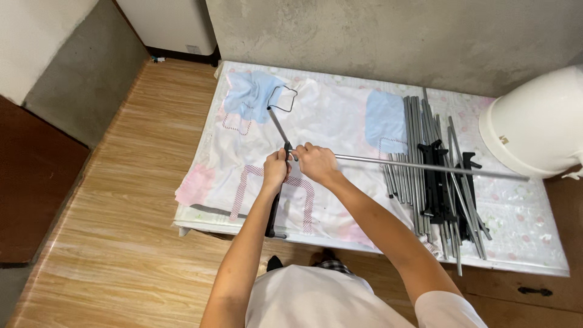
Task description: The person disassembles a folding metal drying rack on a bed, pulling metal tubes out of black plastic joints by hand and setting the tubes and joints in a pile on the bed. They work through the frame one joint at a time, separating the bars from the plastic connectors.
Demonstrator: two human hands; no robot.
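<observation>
My left hand [275,169] grips a black connector at the joint of a metal frame piece [277,124], whose rod runs up to a black wire loop and down to a black foot near the bed's edge. My right hand [315,161] is closed around the near end of a long silver rod [425,166], held right against that connector. The rod reaches horizontally to the right, over a pile of parts. Both hands touch each other above a white patterned sheet [340,115].
A pile of silver tubes and black plastic brackets [437,176] lies on the right of the low bed. A white rounded appliance [537,121] stands at the far right. Wooden floor [127,200] stretches left; a concrete wall is behind.
</observation>
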